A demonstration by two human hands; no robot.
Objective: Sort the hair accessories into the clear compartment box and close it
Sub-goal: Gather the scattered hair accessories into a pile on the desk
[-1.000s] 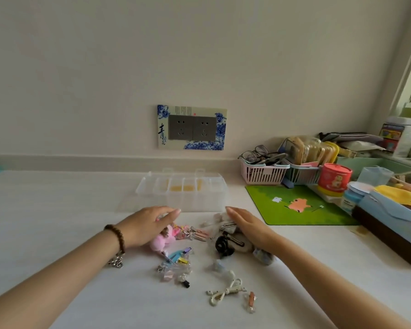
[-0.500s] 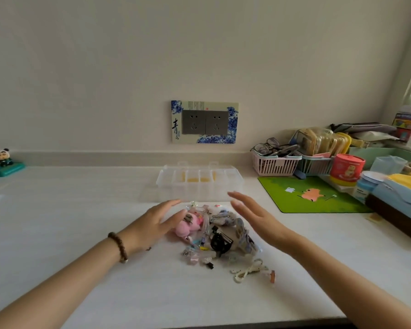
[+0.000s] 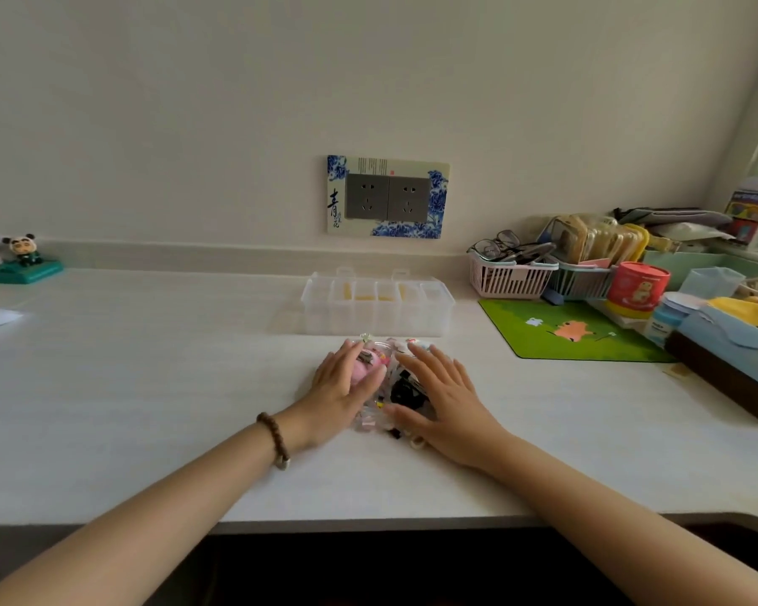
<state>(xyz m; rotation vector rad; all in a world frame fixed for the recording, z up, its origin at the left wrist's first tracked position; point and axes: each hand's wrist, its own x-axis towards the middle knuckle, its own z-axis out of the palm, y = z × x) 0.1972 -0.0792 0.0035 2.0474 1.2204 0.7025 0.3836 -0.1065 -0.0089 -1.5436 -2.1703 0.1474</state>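
A small heap of hair accessories (image 3: 386,387) lies on the white counter, with a pink pompom (image 3: 364,368) and a black clip (image 3: 405,391) showing between my hands. My left hand (image 3: 340,393) lies flat against the heap's left side, fingers straight. My right hand (image 3: 443,400) presses on its right side, fingers spread and straight. Both hands cover much of the heap. The clear compartment box (image 3: 377,306) stands just behind the heap, its lid down, with something yellow in the middle compartments.
A green mat (image 3: 574,332) lies to the right, with a pink basket (image 3: 510,277), a red tub (image 3: 637,288) and a blue-topped brown box (image 3: 727,365) beyond it. A panda figure (image 3: 23,255) stands far left. The counter's front edge runs under my forearms.
Both hands have closed in from either side and pushed the scattered accessories into a tight heap. The camera has pulled back and tilted, showing the counter's front edge.
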